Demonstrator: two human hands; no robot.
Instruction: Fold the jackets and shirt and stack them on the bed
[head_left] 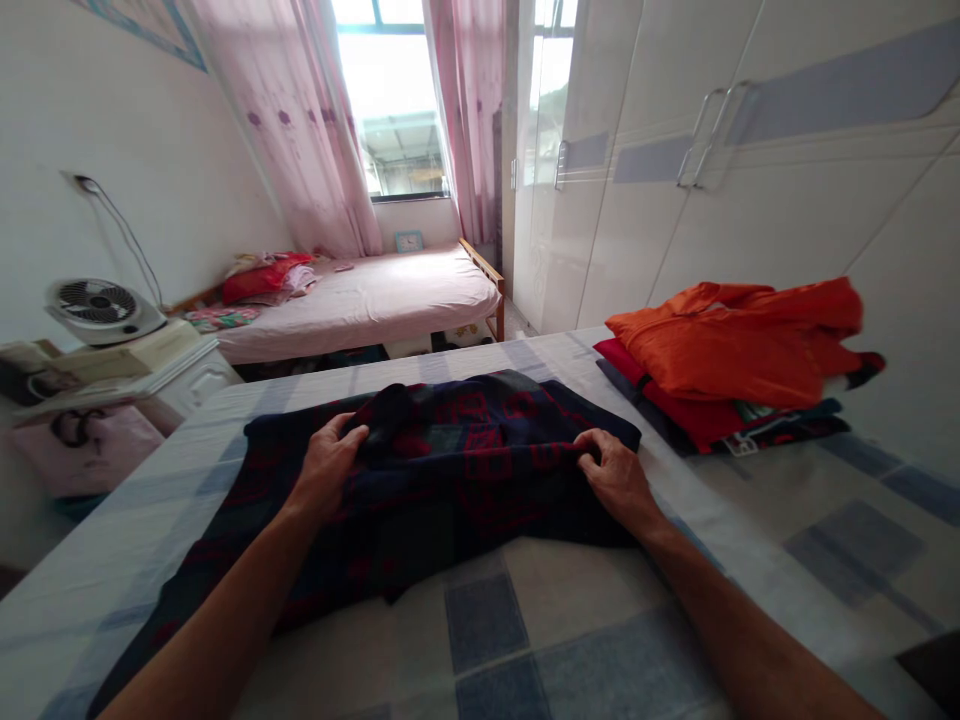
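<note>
A dark garment [420, 500] with a navy, green and red pattern lies spread on the bed in front of me. Its exact kind is unclear. My left hand [330, 460] pinches the cloth on its left side, thumb on top. On the right, my right hand [609, 468] grips a fold of the same cloth between thumb and fingers. Between the two hands the fabric is bunched and slightly raised. One long part of the garment runs toward the lower left, partly hidden under my left forearm.
A stack of clothes with an orange jacket [735, 340] on top sits on the bed [570, 620] at right. White wardrobes [637, 230] stand behind it. A second bed [397, 290] is by the window. A fan [101, 308] rests on a cabinet [195, 380] at left.
</note>
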